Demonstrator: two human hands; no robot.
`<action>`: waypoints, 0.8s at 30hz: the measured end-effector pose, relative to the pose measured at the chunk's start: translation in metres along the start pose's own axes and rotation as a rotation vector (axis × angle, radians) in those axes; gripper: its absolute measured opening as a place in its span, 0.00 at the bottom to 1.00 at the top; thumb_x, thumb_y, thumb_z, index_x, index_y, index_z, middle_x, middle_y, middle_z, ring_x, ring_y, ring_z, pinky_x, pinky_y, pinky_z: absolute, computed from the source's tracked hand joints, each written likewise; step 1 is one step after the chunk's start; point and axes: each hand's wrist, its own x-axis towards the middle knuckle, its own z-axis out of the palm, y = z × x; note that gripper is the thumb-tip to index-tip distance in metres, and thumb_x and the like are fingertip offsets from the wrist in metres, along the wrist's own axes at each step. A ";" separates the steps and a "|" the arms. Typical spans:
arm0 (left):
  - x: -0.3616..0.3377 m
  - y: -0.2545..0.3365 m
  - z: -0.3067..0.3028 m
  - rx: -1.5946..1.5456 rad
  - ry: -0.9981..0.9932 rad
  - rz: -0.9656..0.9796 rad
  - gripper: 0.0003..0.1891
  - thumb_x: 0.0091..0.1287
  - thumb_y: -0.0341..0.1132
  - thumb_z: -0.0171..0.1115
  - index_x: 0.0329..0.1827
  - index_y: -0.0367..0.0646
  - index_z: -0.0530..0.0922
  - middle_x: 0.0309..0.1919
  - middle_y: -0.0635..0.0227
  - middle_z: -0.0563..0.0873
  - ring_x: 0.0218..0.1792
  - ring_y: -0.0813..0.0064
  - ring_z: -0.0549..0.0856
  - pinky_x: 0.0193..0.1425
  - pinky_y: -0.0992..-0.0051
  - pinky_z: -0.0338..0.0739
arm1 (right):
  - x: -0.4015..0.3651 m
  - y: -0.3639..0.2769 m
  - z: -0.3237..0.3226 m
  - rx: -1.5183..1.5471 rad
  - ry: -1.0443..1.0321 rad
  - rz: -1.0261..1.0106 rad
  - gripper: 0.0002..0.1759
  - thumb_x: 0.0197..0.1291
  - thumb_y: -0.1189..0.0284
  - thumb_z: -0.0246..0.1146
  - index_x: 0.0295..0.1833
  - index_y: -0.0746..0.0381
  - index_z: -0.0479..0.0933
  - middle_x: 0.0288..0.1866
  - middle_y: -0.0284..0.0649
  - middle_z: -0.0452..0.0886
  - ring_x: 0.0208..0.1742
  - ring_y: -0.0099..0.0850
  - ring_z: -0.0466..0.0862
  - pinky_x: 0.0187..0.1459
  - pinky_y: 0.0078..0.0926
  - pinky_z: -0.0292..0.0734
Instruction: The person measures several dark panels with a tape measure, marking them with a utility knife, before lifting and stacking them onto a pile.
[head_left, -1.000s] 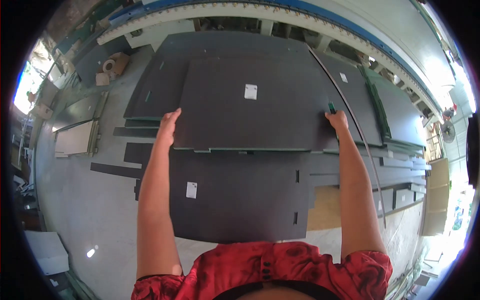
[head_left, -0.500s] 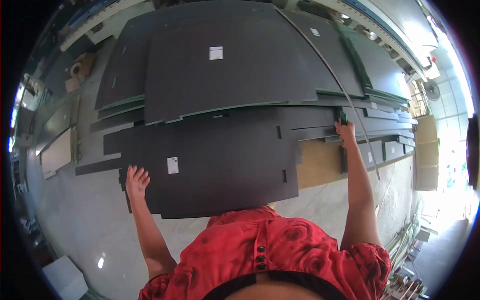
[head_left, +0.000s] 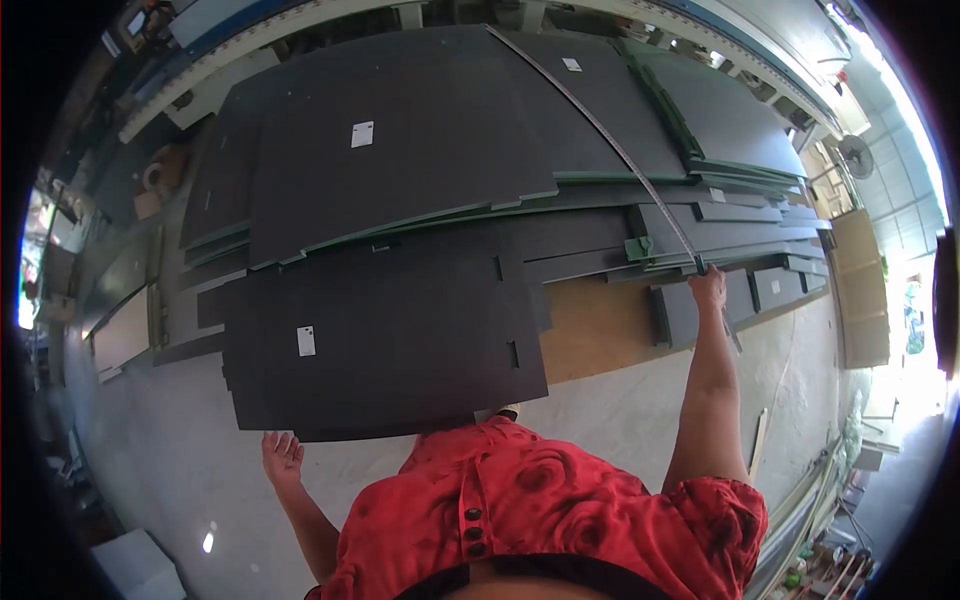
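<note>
My right hand [head_left: 708,288] is closed at the near end of a long thin metal strip [head_left: 610,140], which looks like a ruler or tape and runs diagonally over the dark panels to their far edge. Something small and dark shows at the fingertips. My left hand [head_left: 283,458] is just off the near left edge of the front dark panel [head_left: 400,340], fingers apart and holding nothing. White labels lie on the front panel [head_left: 306,341] and on the large panel behind [head_left: 362,134]. A green piece [head_left: 638,248] sits left of my right hand.
A brown board [head_left: 600,325] shows under the panels at centre right. Smaller grey panels [head_left: 780,288] lie to the right. A blue and white machine rail [head_left: 250,45] crosses the back. At the right stands a fan [head_left: 855,155].
The view has shifted. My left hand has drawn back from the panel's left side to its near edge. My right hand has moved from the green piece to the strip, whose lower part has swung left.
</note>
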 end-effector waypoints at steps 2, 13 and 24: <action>-0.020 -0.010 -0.002 0.031 0.036 0.009 0.31 0.55 0.55 0.59 0.57 0.47 0.65 0.47 0.64 0.74 0.46 0.63 0.75 0.47 0.62 0.69 | 0.012 -0.001 -0.003 0.001 -0.085 -0.038 0.33 0.42 0.67 0.60 0.59 0.60 0.68 0.51 0.53 0.74 0.57 0.46 0.72 0.56 0.37 0.68; -0.093 -0.047 0.022 0.050 0.016 0.049 0.31 0.56 0.54 0.58 0.58 0.44 0.64 0.49 0.59 0.73 0.44 0.61 0.75 0.46 0.60 0.71 | 0.027 0.020 0.006 -0.076 -0.129 -0.236 0.12 0.51 0.75 0.51 0.42 0.62 0.74 0.43 0.50 0.78 0.48 0.47 0.77 0.46 0.41 0.72; -0.159 -0.038 0.184 0.262 -0.259 0.189 0.24 0.57 0.46 0.60 0.52 0.43 0.70 0.39 0.60 0.80 0.34 0.69 0.81 0.34 0.70 0.77 | 0.011 0.040 -0.003 0.018 -0.044 -0.404 0.13 0.48 0.70 0.59 0.41 0.61 0.73 0.38 0.49 0.78 0.42 0.49 0.77 0.42 0.43 0.71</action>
